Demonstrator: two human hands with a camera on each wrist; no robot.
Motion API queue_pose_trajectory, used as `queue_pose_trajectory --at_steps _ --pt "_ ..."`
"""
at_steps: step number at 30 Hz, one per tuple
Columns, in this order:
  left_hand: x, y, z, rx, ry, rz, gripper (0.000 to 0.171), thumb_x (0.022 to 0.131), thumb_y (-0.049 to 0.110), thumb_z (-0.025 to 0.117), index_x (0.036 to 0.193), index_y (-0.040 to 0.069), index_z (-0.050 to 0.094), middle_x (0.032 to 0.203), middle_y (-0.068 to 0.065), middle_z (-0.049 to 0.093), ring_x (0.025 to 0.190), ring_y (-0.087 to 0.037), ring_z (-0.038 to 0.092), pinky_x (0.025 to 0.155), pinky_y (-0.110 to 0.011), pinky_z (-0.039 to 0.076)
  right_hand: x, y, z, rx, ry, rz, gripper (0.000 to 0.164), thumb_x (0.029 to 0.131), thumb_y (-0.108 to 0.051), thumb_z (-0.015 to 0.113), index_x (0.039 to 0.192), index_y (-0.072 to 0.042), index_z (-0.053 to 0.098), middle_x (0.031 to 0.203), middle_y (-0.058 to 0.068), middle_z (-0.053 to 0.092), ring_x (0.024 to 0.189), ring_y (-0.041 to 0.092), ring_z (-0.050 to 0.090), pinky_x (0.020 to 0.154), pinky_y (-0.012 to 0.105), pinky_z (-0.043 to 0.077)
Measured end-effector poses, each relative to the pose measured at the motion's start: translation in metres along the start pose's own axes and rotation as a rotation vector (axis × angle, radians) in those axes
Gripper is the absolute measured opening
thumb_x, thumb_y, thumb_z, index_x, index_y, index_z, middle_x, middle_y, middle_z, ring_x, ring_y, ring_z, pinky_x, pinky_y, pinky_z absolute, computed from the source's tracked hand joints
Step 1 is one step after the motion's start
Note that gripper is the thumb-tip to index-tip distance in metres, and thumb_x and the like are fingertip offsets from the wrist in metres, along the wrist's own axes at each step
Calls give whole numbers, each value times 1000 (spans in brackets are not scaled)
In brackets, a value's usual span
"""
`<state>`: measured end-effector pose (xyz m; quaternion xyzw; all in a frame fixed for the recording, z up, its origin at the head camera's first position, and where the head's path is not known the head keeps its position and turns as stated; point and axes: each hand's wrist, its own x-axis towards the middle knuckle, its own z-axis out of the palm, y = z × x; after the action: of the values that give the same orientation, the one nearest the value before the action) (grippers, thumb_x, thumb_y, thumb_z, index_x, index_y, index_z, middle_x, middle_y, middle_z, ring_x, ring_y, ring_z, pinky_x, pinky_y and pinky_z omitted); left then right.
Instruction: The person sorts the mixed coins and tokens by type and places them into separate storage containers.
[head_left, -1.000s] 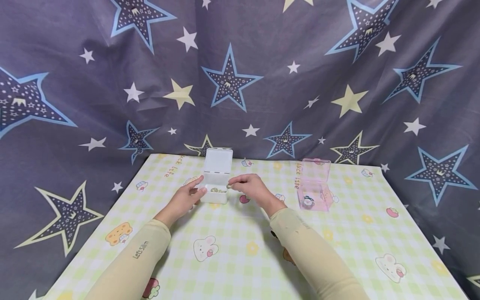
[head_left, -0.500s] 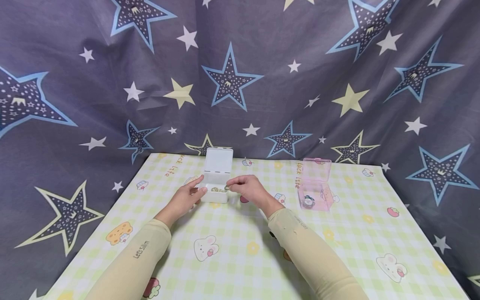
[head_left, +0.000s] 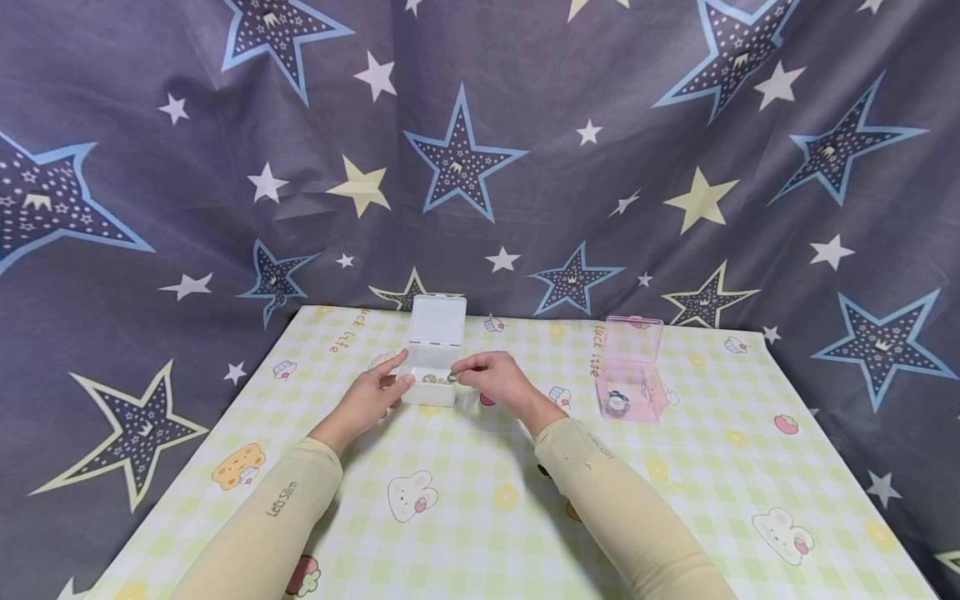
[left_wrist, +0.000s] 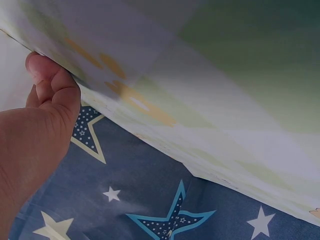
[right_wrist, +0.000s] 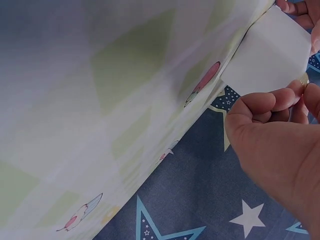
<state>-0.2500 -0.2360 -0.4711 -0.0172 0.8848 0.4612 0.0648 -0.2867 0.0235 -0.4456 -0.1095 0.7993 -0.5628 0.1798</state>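
A small white box (head_left: pixel 428 395) stands on the table with its hinged lid raised at the back. Several small gold-coloured pieces (head_left: pixel 431 380) lie inside. My left hand (head_left: pixel 367 402) grips the box's left side, thumb toward the front and fingers farther back. At the right rim, my right hand (head_left: pixel 501 382) pinches a tiny gold-coloured piece (right_wrist: pixel 304 79) between thumb and fingertips; its kind is too small to tell. The right wrist view shows the box's plain side wall (right_wrist: pixel 270 50) beyond the curled fingers. Only part of the left hand (left_wrist: pixel 50 95) shows in the left wrist view.
To the right stands a see-through pink box (head_left: pixel 628 400) with its lid up and a dark and white trinket (head_left: pixel 617 404) inside. A small dark thing (head_left: pixel 544 470) peeks out beside the right sleeve. A checked cloth (head_left: pixel 480 533) covers the table; a starry curtain (head_left: pixel 525 208) hangs behind.
My right hand has shifted slightly left with the gold-coloured piece, from just outside the white box's right rim to over it. The left hand and both boxes have stayed put.
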Motion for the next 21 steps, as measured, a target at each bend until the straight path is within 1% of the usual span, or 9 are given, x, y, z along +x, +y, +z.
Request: queue_pose_trajectory --at_steps 2,4,8,10,16,18,21 --pt "0 0 0 -2 0 1 66 111 41 60 170 28 32 130 -19 73 87 -21 67 69 -30 50 0 0 0 5 2 -6 20 100 -21 73 117 -16 83 113 0 79 73 15 50 65 34 48" --pt "0 0 -1 -1 0 0 66 111 41 60 170 29 33 131 -19 73 87 -21 67 69 -30 50 0 0 0 7 1 -11 21 100 -21 73 118 -14 82 111 -1 78 67 12 46 63 33 46" --pt "0 1 -1 3 -1 -6 67 110 43 60 170 31 32 133 -19 73 88 -21 67 70 -29 51 0 0 1 7 -1 -14 26 101 -21 72 123 -8 79 107 -1 77 60 11 42 60 32 42" --pt "0 0 -1 8 -4 -5 68 110 46 59 170 30 32 133 -20 72 88 -21 67 69 -28 51 1 1 1 9 -2 -14 29 102 -21 72 126 -6 78 106 0 77 60 12 41 60 32 41" --pt "-1 0 -1 9 -8 -2 69 110 48 59 170 29 31 133 -19 72 88 -21 66 70 -28 51 1 2 2 0 8 -10 29 101 -23 73 125 -7 78 102 -2 74 66 12 44 60 31 43" --pt "-1 0 -1 7 -7 2 69 110 47 59 170 29 31 132 -19 73 87 -21 66 70 -29 51 0 2 2 2 5 -9 29 102 -23 72 125 -7 78 100 -2 73 64 12 43 60 31 43" --pt "0 -1 -1 4 -4 4 68 110 46 59 170 28 32 131 -19 73 87 -21 66 70 -30 51 0 1 2 5 -2 -12 29 102 -22 71 126 -6 77 96 -4 71 57 11 39 59 32 41"
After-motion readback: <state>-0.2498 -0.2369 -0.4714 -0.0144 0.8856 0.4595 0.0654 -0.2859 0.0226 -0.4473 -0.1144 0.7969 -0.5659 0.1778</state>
